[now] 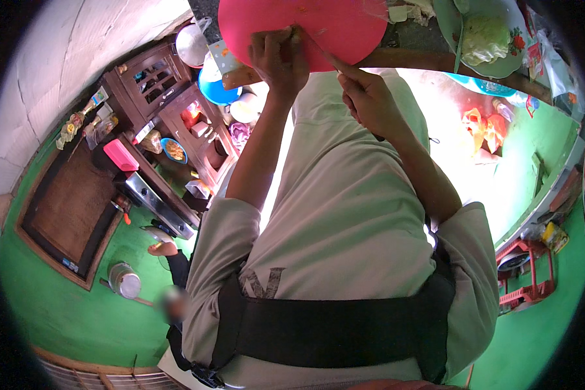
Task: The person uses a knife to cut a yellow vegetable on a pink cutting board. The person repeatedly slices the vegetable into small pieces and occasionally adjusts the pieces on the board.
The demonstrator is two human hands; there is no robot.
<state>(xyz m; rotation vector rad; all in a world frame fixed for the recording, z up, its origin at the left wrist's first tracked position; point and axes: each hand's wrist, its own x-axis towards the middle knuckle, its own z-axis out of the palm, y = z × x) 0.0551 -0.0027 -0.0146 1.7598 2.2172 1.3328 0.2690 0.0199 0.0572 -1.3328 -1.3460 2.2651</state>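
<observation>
A round pink cutting board [341, 29] lies at the top of the view, at the table's front edge. My right hand [373, 105] grips a knife [317, 46], its blade slanting up and left across the board. My left hand [280, 61] rests on the board with curled fingers beside the knife tip. Whatever may be between those fingers is hidden or too dark to tell. To the right, a plate with a red flower pattern [514, 61] bears a pale green leafy vegetable [485, 41] and a green-handled utensil [459, 48].
The wooden table edge [409, 59] runs below the board. Pale scraps [409, 12] lie between board and plate. Leftward stand a brown wooden cabinet [170, 109], a blue basin [217, 87] and a metal stove [156, 202]. Another person's hand [163, 249] shows near the stove. A red rack [531, 278] stands right.
</observation>
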